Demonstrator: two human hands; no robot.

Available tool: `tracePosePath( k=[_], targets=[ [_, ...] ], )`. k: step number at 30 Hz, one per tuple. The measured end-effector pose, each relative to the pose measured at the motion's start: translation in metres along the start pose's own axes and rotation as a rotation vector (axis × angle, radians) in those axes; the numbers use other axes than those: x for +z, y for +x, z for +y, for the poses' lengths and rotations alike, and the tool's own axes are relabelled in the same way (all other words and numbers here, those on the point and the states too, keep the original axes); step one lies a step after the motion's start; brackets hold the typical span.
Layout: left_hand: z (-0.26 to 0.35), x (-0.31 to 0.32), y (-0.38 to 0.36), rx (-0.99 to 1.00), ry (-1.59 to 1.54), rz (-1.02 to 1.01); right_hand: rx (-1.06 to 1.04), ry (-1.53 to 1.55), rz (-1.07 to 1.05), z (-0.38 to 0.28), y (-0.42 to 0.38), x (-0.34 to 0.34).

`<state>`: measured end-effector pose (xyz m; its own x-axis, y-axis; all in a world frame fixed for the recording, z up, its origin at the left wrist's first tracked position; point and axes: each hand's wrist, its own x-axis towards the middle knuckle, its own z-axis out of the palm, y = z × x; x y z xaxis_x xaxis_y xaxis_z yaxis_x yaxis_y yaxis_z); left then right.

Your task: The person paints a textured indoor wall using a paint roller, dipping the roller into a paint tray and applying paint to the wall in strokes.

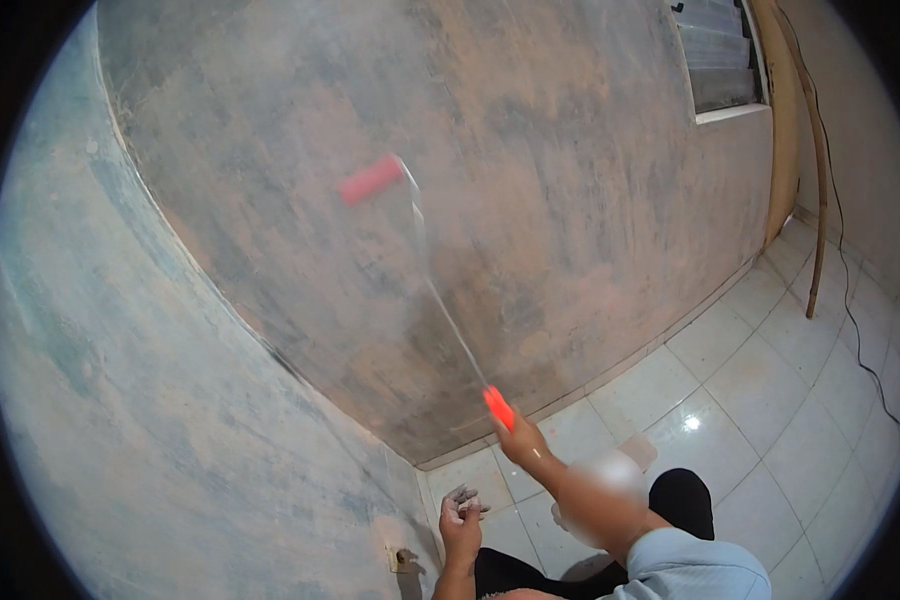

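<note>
A paint roller with a pink sleeve [372,180] lies against the patchy wall [570,200], its thin metal rod rising up and left from the orange handle [500,408]. My right hand [525,443] is wrapped round that handle, with the arm stretched forward. The sleeve looks slightly blurred. Below and to the left, my left hand [461,512] is held up near the corner, its fingers loosely curled and apart, marked with a whitish coating. Nothing shows in it.
A bluish wall [170,400] stands close on the left, with a wall socket [400,558] low down. White floor tiles [660,385] cover the right side. A wooden pole [820,200] and a dark cable [855,320] are at the far right, near a louvred window [720,60].
</note>
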<state>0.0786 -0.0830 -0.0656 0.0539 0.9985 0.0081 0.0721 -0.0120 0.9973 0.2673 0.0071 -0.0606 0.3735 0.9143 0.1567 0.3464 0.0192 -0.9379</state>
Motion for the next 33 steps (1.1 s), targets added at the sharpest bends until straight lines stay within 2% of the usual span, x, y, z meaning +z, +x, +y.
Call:
tracePosePath(
  k=[1, 2, 3, 5, 6, 7, 9, 10, 13, 15, 17, 18, 21, 22, 24, 26, 29, 30, 31, 32, 33],
  targets=[
    [0.001, 0.006, 0.007, 0.002, -0.009, 0.003, -0.003, -0.045, 0.033, -0.044, 0.033, -0.002],
    [0.001, 0.006, 0.007, 0.025, -0.014, 0.011, -0.090, -0.008, -0.033, -0.085, 0.054, -0.016],
    [0.001, 0.004, 0.005, 0.045, -0.015, 0.019, -0.084, -0.005, -0.048, -0.079, 0.051, -0.008],
    [-0.001, 0.000, 0.006, 0.048, -0.034, 0.020, -0.001, -0.037, 0.009, -0.058, 0.054, 0.013],
    [0.000, -0.001, 0.005, 0.031, -0.011, 0.017, -0.012, -0.040, 0.030, -0.013, 0.034, 0.027],
    [-0.002, -0.002, 0.001, 0.009, 0.012, 0.021, 0.022, -0.037, -0.016, 0.021, 0.000, 0.024],
    [-0.006, -0.009, -0.009, 0.014, 0.014, 0.034, 0.244, -0.157, -0.132, 0.117, -0.081, 0.029],
    [-0.007, -0.013, -0.007, 0.026, 0.024, 0.033, 0.348, -0.173, -0.192, 0.141, -0.118, 0.023],
    [-0.011, -0.023, -0.009, -0.016, 0.016, 0.078, 0.332, -0.139, -0.186, 0.134, -0.128, 0.032],
    [-0.015, -0.023, -0.012, -0.003, -0.017, 0.090, 0.211, -0.084, -0.136, 0.057, -0.064, 0.039],
    [-0.014, -0.020, -0.001, 0.035, -0.054, 0.104, -0.003, -0.016, -0.044, -0.032, 0.006, 0.040],
    [-0.014, -0.020, 0.001, 0.038, -0.026, 0.108, -0.023, -0.044, -0.033, -0.060, 0.035, 0.043],
    [-0.021, -0.021, -0.005, 0.025, 0.002, 0.127, -0.018, -0.015, -0.098, -0.057, 0.048, 0.055],
    [-0.022, -0.020, -0.004, 0.022, 0.000, 0.125, -0.059, 0.011, -0.014, -0.010, 0.030, 0.071],
    [-0.029, -0.020, -0.009, -0.005, 0.007, 0.121, 0.148, -0.087, -0.188, 0.071, -0.037, 0.059],
    [-0.037, -0.028, -0.017, -0.037, 0.041, 0.112, 0.312, -0.201, -0.218, 0.142, -0.111, 0.051],
    [-0.034, -0.032, -0.020, -0.056, 0.016, 0.136, 0.212, -0.075, -0.179, 0.101, -0.108, 0.049],
    [-0.033, -0.033, -0.024, -0.066, 0.009, 0.139, 0.219, -0.107, -0.216, 0.054, -0.075, 0.050],
    [-0.031, -0.034, -0.019, -0.040, 0.037, 0.139, 0.044, -0.006, -0.185, -0.001, -0.039, 0.048],
    [-0.027, -0.032, -0.009, -0.002, 0.063, 0.137, -0.028, -0.049, -0.084, -0.031, 0.002, 0.067],
    [-0.019, -0.029, -0.002, 0.002, 0.060, 0.140, -0.061, -0.035, -0.148, -0.095, 0.035, 0.058]
  ],
)
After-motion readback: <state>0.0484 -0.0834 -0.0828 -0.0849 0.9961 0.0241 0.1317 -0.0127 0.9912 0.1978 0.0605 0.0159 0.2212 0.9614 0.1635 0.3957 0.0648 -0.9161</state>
